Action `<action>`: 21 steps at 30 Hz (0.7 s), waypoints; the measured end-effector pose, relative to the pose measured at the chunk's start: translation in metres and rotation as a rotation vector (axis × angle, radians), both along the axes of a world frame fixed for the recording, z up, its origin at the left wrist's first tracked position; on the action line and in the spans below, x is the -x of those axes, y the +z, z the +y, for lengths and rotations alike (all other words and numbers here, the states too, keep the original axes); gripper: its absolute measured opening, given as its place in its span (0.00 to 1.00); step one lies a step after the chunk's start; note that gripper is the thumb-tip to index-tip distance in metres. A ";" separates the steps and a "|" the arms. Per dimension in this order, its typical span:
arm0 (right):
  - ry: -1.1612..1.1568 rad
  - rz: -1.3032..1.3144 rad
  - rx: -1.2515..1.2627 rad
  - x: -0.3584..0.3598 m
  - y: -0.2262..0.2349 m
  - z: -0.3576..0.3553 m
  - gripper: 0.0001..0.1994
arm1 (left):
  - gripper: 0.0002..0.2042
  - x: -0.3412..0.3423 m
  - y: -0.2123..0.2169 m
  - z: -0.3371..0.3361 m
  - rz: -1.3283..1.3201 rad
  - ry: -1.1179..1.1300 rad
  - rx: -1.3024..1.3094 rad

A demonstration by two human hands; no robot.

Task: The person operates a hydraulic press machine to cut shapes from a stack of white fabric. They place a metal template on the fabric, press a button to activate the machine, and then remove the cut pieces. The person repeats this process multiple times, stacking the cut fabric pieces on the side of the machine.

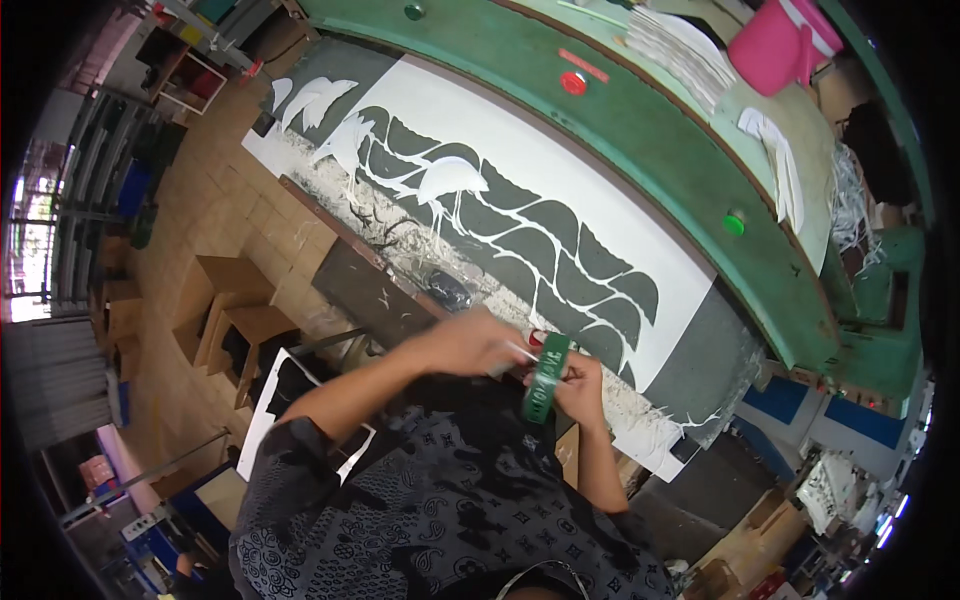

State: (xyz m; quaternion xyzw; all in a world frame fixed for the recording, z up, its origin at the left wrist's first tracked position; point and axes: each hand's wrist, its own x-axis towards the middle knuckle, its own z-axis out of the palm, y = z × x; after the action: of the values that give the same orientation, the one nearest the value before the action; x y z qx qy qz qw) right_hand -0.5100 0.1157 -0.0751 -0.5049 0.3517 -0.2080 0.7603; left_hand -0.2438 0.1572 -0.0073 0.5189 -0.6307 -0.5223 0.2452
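A green band (547, 378), a flat loop with pale lettering, stands nearly upright at about six o'clock from the white cut-out sheet (560, 190). The right hand (583, 388) pinches its lower edge; the left hand (470, 343), at the band's nine o'clock, closes on its upper edge.

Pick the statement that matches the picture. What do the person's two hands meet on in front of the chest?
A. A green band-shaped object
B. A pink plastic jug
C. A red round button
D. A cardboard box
A: the left hand and the right hand come together on a green band-shaped object, while the pink jug stands far off on the green machine.
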 end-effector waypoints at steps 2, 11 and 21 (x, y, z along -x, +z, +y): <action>-0.109 0.083 -0.010 -0.009 -0.009 0.008 0.16 | 0.09 -0.062 -0.034 -0.023 -0.328 0.176 0.363; -0.125 1.045 0.842 -0.130 -0.045 0.010 0.34 | 0.27 -0.207 -0.164 -0.147 -0.813 0.439 0.355; -0.758 -0.334 -0.144 -0.259 -0.069 0.029 0.34 | 0.23 -0.178 -0.083 -0.060 0.173 0.141 0.005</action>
State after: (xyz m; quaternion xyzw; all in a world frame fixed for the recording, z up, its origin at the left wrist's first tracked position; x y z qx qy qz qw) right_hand -0.2515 0.1443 -0.1444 -0.2448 0.3982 -0.5270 0.7098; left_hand -0.0663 0.0969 -0.0908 0.5145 -0.5703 -0.5451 0.3359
